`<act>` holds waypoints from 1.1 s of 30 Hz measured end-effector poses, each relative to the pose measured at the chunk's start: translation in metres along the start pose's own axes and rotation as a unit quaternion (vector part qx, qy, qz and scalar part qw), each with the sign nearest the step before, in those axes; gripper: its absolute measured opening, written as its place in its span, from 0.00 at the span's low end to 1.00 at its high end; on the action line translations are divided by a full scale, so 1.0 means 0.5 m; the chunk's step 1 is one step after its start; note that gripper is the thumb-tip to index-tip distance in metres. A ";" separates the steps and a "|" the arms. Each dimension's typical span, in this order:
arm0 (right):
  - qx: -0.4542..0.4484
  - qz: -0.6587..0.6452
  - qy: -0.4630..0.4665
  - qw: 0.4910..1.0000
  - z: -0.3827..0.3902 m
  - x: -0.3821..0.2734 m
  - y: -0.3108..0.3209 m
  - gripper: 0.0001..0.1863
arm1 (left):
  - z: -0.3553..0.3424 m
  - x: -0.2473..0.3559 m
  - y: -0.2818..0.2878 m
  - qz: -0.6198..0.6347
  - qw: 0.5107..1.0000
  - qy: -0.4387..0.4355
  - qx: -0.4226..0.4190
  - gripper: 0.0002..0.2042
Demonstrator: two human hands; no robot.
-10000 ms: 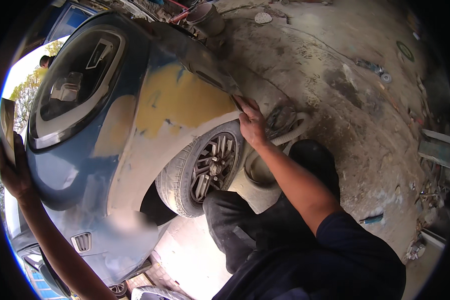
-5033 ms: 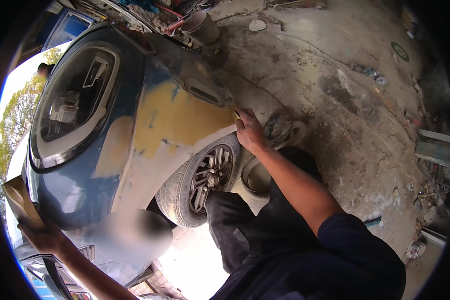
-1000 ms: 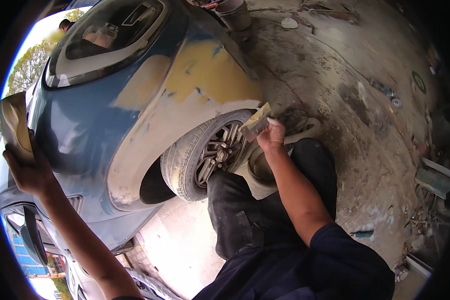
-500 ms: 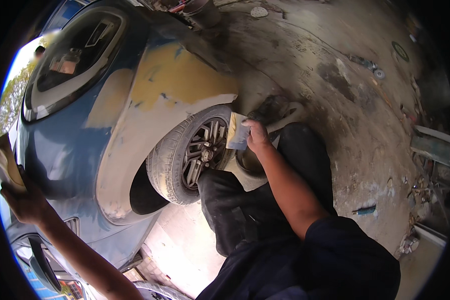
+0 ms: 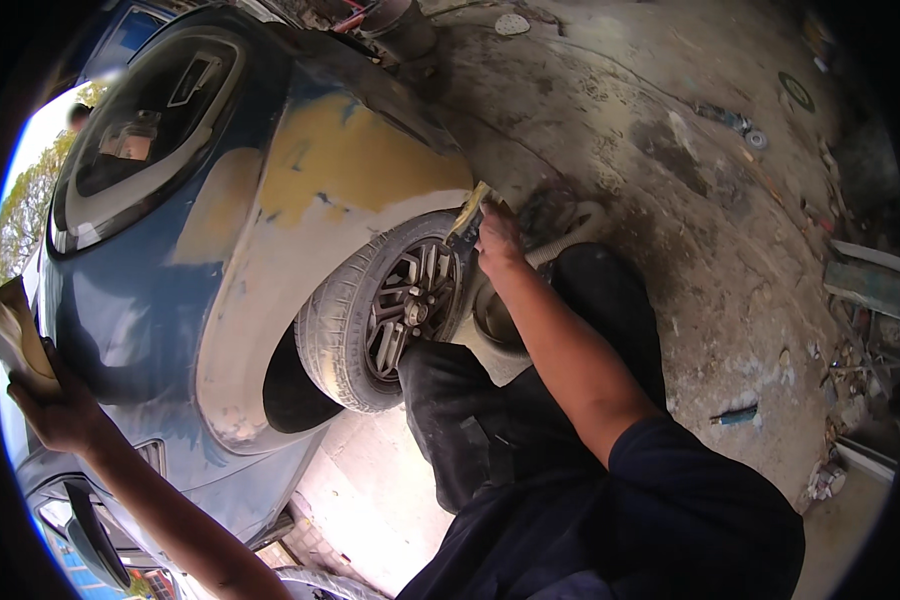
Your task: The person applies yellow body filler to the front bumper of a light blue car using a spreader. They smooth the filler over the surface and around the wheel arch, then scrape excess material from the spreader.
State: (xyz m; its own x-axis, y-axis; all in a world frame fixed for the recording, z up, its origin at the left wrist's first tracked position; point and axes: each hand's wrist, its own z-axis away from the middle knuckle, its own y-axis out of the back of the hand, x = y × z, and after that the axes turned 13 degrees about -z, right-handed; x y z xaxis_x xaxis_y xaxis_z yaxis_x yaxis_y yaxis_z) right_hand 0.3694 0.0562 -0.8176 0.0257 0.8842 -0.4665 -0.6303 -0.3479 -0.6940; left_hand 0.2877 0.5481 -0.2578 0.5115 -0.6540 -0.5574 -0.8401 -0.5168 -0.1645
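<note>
At the far left, my left hand (image 5: 65,408) grips a tan, smooth-faced board (image 5: 22,345), held over the car's side. My right hand (image 5: 499,238) is closed on a flat filler spreader (image 5: 467,215) with yellow paste along its edge. The spreader is seen nearly edge-on in front of the tyre's upper right, close to the wheel arch's end; contact with the panel cannot be made out. Beside it lies the blue car's rear fender, bearing a broad yellow filler patch (image 5: 360,155) and a sanded beige band (image 5: 260,290) round the arch.
Below the arch, the car's wheel (image 5: 415,312) stands by my bent knee (image 5: 450,410). A ribbed hose (image 5: 575,232) curls behind my right hand. There is a bucket (image 5: 400,30) at the back, a small disc-headed tool (image 5: 755,138) on the dirty floor, and clutter along the right.
My right hand has moved up and slightly left, turning the spreader from face-on to nearly edge-on. My left hand and its board have shifted only slightly.
</note>
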 end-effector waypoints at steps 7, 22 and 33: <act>-0.020 0.023 0.157 0.987 0.021 0.049 -0.046 0.11 | -0.010 0.015 0.024 -0.075 0.997 -0.020 0.019 0.35; -0.098 -0.029 0.286 0.953 0.205 0.079 -0.124 0.12 | -0.001 0.017 0.017 -0.019 1.000 -0.002 0.010 0.35; -0.026 0.041 0.224 0.973 0.097 0.012 -0.016 0.13 | 0.006 0.052 0.019 0.115 0.991 0.038 0.059 0.36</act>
State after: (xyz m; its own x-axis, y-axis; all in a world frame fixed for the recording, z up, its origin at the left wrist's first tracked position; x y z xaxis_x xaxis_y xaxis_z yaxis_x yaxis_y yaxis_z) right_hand 0.3368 0.0792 -0.7883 0.3207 0.6314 -0.7061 -0.6046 -0.4374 -0.6657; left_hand 0.2923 0.5279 -0.2764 0.3123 -0.7897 -0.5281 -0.9490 -0.2843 -0.1360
